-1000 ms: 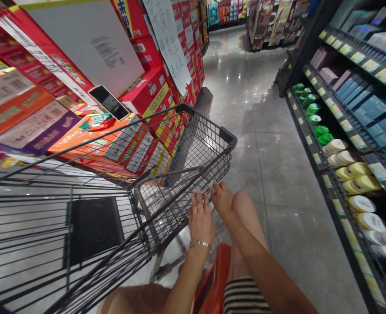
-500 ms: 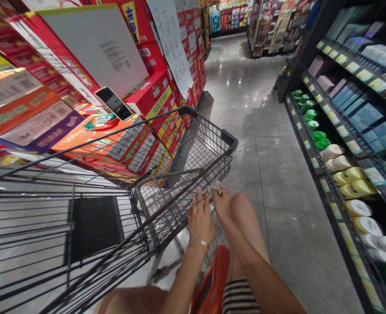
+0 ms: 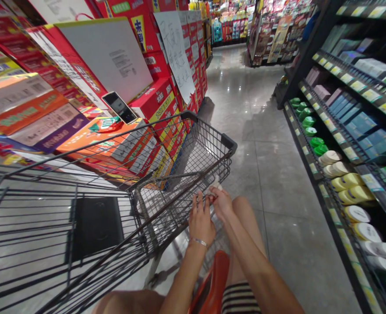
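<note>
My left hand [image 3: 202,221] is held palm down beside the shopping cart [image 3: 193,185], its fingers stretched out and a thin bracelet on the wrist. Close against its fingertips is my right hand [image 3: 223,205], with fingers pinched together on a small whitish crumpled piece [image 3: 215,182] that looks like tissue. Part of that piece is hidden by the fingers. Both hands are over my knees, just outside the cart's wire side. Below them an orange-red bag [image 3: 217,274] rests between my legs.
Stacked red and orange cartons [image 3: 111,139] stand left of the cart, with a phone [image 3: 120,107] leaning there beside a small red-green packet [image 3: 106,125]. Dark shelves [image 3: 353,144] with jars and boxes line the right. Grey tiled floor [image 3: 242,104] runs between.
My right hand has turned slightly and its fingertips have come nearer the left hand's fingers, still pinching the whitish piece. The left hand stays almost still. The view has tilted slightly.
</note>
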`<state>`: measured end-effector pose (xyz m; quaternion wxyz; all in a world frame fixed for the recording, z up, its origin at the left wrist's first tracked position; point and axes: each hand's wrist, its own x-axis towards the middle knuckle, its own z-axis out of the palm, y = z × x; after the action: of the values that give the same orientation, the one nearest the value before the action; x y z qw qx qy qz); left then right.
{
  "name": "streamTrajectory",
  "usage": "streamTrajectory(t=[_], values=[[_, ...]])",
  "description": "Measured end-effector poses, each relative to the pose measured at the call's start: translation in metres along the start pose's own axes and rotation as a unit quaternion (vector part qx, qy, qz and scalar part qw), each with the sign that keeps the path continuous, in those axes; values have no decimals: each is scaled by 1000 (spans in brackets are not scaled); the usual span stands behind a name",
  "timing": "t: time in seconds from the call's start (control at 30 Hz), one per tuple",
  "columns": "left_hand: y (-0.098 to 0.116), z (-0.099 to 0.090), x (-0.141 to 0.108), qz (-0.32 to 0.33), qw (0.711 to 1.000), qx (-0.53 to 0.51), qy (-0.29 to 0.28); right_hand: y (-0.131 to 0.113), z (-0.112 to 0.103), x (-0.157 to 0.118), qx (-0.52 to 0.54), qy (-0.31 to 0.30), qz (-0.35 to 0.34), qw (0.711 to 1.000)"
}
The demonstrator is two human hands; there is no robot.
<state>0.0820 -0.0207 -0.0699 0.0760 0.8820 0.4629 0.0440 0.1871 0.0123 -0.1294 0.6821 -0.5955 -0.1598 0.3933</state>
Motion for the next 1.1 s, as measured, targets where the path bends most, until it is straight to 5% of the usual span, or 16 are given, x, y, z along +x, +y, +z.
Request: streamTrajectory(t=[0.17, 0.3, 0.43, 0.57, 0.7, 1.1], values=[[-3, 0, -1, 8, 1000, -9, 0, -11, -15, -3, 36, -13, 19, 999], [-3, 1, -4, 19, 1000, -9, 9, -8, -12, -10, 73, 48, -3, 996], [-1, 2, -7, 13, 1000, -10, 12, 4, 0, -12, -56, 83, -116, 988], [1, 2, -8, 11, 1000, -13, 6, 19, 0, -7, -201, 73, -259, 942], [1, 4, -8, 9, 1000, -18, 6, 32, -10, 0, -286, 42, -320, 902], [-1, 4, -9, 7, 1000, -7, -1, 50, -18, 9, -516, 25, -226, 826]])
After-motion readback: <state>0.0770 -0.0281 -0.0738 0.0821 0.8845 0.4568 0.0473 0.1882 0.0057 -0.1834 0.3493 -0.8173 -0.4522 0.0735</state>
